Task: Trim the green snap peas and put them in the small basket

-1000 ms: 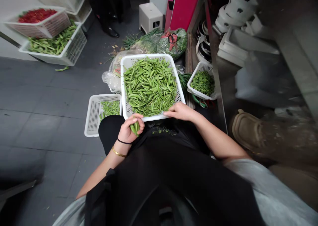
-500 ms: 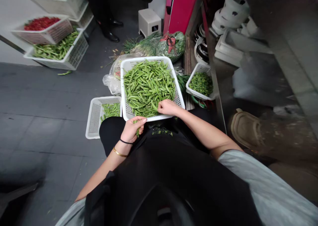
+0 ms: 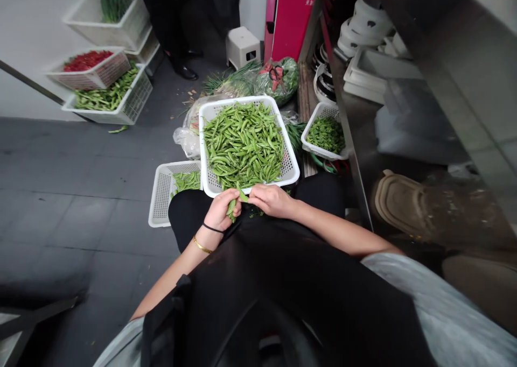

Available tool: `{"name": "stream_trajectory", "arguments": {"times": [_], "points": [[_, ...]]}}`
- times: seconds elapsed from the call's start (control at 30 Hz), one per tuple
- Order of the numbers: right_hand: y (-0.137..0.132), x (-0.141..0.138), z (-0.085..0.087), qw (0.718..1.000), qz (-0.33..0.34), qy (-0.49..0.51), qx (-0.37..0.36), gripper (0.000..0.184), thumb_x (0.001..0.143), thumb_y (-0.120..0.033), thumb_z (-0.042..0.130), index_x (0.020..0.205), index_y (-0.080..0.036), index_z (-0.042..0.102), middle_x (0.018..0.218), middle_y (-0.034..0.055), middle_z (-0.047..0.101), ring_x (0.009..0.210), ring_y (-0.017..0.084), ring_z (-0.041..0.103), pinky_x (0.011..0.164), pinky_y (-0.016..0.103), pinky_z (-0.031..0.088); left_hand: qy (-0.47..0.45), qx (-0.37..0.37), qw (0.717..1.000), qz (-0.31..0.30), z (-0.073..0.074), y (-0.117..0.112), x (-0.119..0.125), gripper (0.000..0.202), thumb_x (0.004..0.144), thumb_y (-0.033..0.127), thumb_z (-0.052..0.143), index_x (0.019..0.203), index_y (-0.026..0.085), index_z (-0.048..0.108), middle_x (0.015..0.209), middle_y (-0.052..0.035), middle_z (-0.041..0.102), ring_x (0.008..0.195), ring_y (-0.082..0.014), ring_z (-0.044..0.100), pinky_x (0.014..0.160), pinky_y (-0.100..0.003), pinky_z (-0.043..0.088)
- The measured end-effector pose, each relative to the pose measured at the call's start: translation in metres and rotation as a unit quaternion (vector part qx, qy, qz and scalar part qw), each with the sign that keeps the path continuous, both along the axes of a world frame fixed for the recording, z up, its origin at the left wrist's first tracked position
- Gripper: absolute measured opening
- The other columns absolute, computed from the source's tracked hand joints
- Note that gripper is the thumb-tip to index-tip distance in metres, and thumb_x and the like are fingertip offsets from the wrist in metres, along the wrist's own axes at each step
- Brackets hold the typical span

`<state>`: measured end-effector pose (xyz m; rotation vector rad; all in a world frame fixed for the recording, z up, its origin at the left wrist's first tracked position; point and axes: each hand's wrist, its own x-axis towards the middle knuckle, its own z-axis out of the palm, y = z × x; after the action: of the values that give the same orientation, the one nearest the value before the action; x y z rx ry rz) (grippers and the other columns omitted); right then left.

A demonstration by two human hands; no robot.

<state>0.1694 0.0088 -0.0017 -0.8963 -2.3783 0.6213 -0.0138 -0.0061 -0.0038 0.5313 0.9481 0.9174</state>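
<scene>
A big white basket heaped with green pea pods rests on my knees. My left hand is closed round a few pods just below the basket's near rim. My right hand pinches the end of one pea pod held between both hands. A smaller white basket on the floor to my left holds a few pods. Green scraps lie on my black apron.
A small basket of green trimmings stands to the right by a steel counter. Bagged greens and a plastic stool lie beyond. Stacked baskets of pods and red chillies sit at the left; a person's shoes behind.
My right hand has left the pile and come back to the near rim with a pod, meeting my left hand. The camera has tilted slightly.
</scene>
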Motion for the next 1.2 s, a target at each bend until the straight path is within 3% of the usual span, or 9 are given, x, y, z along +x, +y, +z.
{"name": "stream_trajectory", "arguments": {"times": [0.2,0.37,0.53,0.67,0.77,0.87,1.0,1.1,1.2], "points": [[-0.008,-0.001,0.009,0.979,0.134,0.094,-0.12,0.024,0.094,-0.03,0.045,0.079,-0.016,0.058,0.07,0.0016,0.06,0.063,0.01,0.054,0.063,0.021,0.042,-0.012,-0.003,0.992,-0.124,-0.004,-0.001,-0.002,0.02,0.068,0.026,0.071,0.067,0.012,0.056,0.039,0.0033,0.048,0.03,-0.0059,0.037,0.032,-0.016,0.027],[0.008,0.036,0.02,0.956,-0.023,0.141,-0.258,0.024,0.091,-0.033,0.048,0.074,-0.016,0.055,0.054,-0.0046,0.053,0.048,0.008,0.051,0.053,0.019,0.041,-0.022,-0.013,0.986,-0.165,-0.003,-0.001,-0.01,0.019,0.067,0.025,0.07,0.068,0.01,0.058,0.056,-0.0042,0.062,0.03,-0.0034,0.037,0.031,-0.016,0.026],[0.018,0.061,0.027,0.99,-0.112,0.035,-0.074,0.023,0.09,-0.034,0.05,0.079,-0.016,0.059,0.07,0.0021,0.06,0.062,0.011,0.055,0.062,0.023,0.042,-0.016,-0.03,0.986,-0.163,-0.003,0.0,-0.016,0.016,0.065,0.022,0.068,0.069,0.01,0.059,0.053,-0.0029,0.06,0.03,-0.0036,0.037,0.029,-0.015,0.023],[0.008,0.037,0.025,0.992,-0.039,-0.104,0.063,0.038,0.09,-0.043,0.049,0.114,-0.014,0.056,0.101,0.012,0.061,0.081,0.018,0.057,0.064,0.026,0.041,-0.014,-0.024,0.982,-0.185,-0.003,0.0,-0.016,0.017,0.066,0.024,0.068,0.069,0.011,0.058,0.054,-0.0019,0.06,0.03,-0.0033,0.037,0.03,-0.015,0.023],[0.004,0.016,0.022,0.974,0.054,-0.202,0.09,0.027,0.095,-0.031,0.039,0.096,-0.015,0.062,0.083,0.0087,0.062,0.072,0.017,0.055,0.059,0.025,0.034,0.048,0.003,0.976,-0.213,0.0,-0.003,-0.015,0.022,0.07,0.031,0.067,0.071,0.011,0.059,0.054,-0.0023,0.06,0.03,-0.0039,0.037,0.03,-0.016,0.023],[0.004,0.009,0.022,0.969,0.125,-0.212,0.029,0.023,0.092,-0.021,0.041,0.081,-0.015,0.06,0.069,0.0045,0.06,0.059,0.012,0.049,0.055,0.024,0.027,0.182,0.079,0.95,-0.24,0.011,-0.007,-0.014,0.025,0.07,0.035,0.07,0.074,0.011,0.061,0.054,-0.0007,0.06,0.035,-0.0053,0.042,0.035,-0.017,0.029],[0.001,0.008,0.023,0.974,0.17,-0.049,-0.14,0.026,0.092,-0.026,0.042,0.073,-0.015,0.057,0.063,0.0002,0.056,0.056,0.009,0.047,0.056,0.021,0.032,0.284,0.232,0.885,-0.288,0.028,-0.007,-0.013,0.02,0.07,0.031,0.072,0.068,0.012,0.066,0.051,0.002,0.055,0.044,-0.0062,0.044,0.045,-0.018,0.035],[-0.006,0.006,0.019,0.941,0.093,0.105,-0.309,0.031,0.093,-0.034,0.04,0.071,-0.016,0.053,0.053,-0.0033,0.052,0.05,0.008,0.049,0.056,0.019,0.038,0.283,0.29,0.891,-0.206,0.032,-0.004,-0.01,0.015,0.071,0.029,0.071,0.07,0.013,0.071,0.059,-0.0019,0.061,0.053,-0.0095,0.05,0.053,-0.021,0.039],[-0.012,0.003,0.014,0.916,-0.003,0.192,-0.353,0.031,0.093,-0.036,0.041,0.072,-0.016,0.051,0.051,-0.0044,0.052,0.047,0.008,0.05,0.055,0.02,0.041,0.264,0.264,0.923,-0.092,0.024,-0.004,-0.003,0.015,0.069,0.028,0.074,0.067,0.014,0.071,0.061,-0.004,0.063,0.056,-0.0119,0.052,0.055,-0.023,0.04]]}}
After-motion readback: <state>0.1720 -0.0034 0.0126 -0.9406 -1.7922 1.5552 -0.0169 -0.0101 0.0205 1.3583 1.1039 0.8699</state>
